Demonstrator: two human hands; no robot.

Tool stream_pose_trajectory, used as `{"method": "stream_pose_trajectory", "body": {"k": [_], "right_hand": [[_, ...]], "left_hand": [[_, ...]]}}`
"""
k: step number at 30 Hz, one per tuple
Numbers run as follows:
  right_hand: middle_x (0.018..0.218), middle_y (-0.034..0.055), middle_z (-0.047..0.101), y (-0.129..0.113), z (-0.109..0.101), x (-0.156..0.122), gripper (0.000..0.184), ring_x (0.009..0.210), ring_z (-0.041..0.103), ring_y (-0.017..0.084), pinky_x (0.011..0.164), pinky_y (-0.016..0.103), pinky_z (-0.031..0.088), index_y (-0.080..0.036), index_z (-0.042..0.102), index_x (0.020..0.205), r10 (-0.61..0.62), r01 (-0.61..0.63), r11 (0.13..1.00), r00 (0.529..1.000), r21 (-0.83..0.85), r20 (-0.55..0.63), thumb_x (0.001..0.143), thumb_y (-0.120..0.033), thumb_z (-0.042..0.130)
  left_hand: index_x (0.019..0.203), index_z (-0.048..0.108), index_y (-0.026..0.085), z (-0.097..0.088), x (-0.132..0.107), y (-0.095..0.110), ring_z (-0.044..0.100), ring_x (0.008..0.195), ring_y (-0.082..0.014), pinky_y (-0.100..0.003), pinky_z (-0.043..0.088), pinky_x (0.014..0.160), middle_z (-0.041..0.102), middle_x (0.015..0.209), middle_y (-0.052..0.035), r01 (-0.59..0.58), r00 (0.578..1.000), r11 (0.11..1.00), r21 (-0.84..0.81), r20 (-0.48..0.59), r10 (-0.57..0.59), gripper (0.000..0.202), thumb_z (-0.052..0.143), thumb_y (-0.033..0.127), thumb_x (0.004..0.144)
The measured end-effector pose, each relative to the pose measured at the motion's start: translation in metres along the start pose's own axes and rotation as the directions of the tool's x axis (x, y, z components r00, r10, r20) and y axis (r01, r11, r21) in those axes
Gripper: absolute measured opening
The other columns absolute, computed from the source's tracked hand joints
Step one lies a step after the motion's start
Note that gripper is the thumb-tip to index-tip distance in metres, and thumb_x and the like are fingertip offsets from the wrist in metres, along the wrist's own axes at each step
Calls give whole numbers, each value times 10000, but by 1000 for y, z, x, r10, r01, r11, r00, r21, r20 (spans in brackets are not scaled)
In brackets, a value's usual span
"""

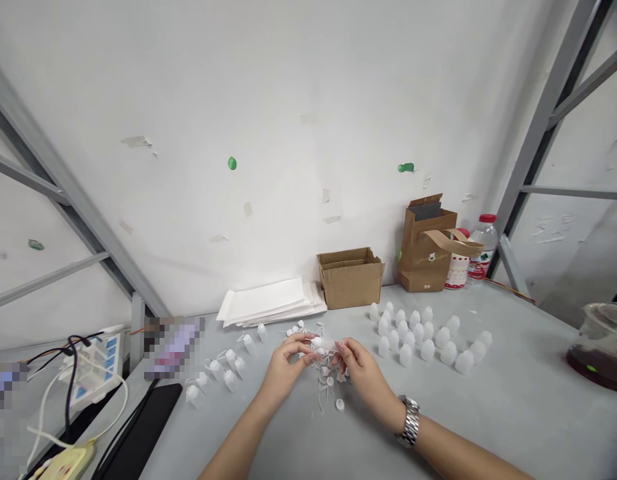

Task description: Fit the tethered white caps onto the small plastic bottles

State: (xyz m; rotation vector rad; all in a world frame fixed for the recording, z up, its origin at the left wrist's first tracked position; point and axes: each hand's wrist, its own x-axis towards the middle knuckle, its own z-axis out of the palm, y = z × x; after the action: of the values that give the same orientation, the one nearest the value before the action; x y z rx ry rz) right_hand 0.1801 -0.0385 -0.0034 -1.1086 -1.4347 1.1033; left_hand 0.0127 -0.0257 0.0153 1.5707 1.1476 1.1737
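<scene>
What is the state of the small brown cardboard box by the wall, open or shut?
Open. The small brown cardboard box has its top flaps apart, leaving the top uncovered; its contents cannot be told.

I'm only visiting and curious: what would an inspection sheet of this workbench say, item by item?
Surface: grey table.
Job's things: small white part held over loose white pieces; white caps standing to the right; tethered caps lying to the left.
Clutter: cardboard box, paper bag, bottle, white sheets.
Grippers: left hand and right hand both pinch the part.
Cables: cables and power strip at the left edge.
Surroundings: white wall, metal frame.
</scene>
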Motion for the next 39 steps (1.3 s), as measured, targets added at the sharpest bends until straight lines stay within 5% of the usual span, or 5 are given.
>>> {"method": "stream_pose_trajectory", "body": {"k": [10,14,22,27,39], "right_hand": [[632,-8,521,-9,-3,-1,336,587,497,150,563,253,399,-202,473,709,-60,57,997,996,-46,-67,828,-505,392],[640,-11,509,-9,-5,0,321,591,492,146,566,251,394,-199,468,721,-60,60,998,997,2,-55,840,-486,385],[691,2,521,-13,-4,-9,307,650,503,151,622,251,404,-195,489,771,-128,131,989,990,-74,51,847,-474,387],[741,26,546,-8,-3,-15,234,764,496,185,690,285,393,-196,504,844,-213,233,941,971,-244,108,859,-406,401],[773,34,535,-6,-1,-18,183,784,493,187,714,306,404,-197,494,907,-255,273,921,962,-278,100,876,-341,385]], "left_hand": [[562,676,174,3,-4,11,538,974,-258,-358,394,868,593,1029,-122,49,999,991,-123,16,-48,155,686,321,607],[598,665,165,4,-4,9,559,962,-256,-352,413,847,630,988,-121,79,994,985,-154,-57,-89,173,675,337,617],[787,651,150,-4,1,9,630,867,-197,-336,401,897,716,802,-62,95,956,841,-533,-185,-226,213,694,264,613],[879,644,162,-7,2,7,616,934,-188,-309,395,919,693,941,-75,172,947,688,-705,-74,-313,228,658,248,668],[986,625,170,-1,-5,14,530,1080,-245,-343,359,946,614,1132,-101,211,973,691,-692,83,-215,264,583,248,737]]}}
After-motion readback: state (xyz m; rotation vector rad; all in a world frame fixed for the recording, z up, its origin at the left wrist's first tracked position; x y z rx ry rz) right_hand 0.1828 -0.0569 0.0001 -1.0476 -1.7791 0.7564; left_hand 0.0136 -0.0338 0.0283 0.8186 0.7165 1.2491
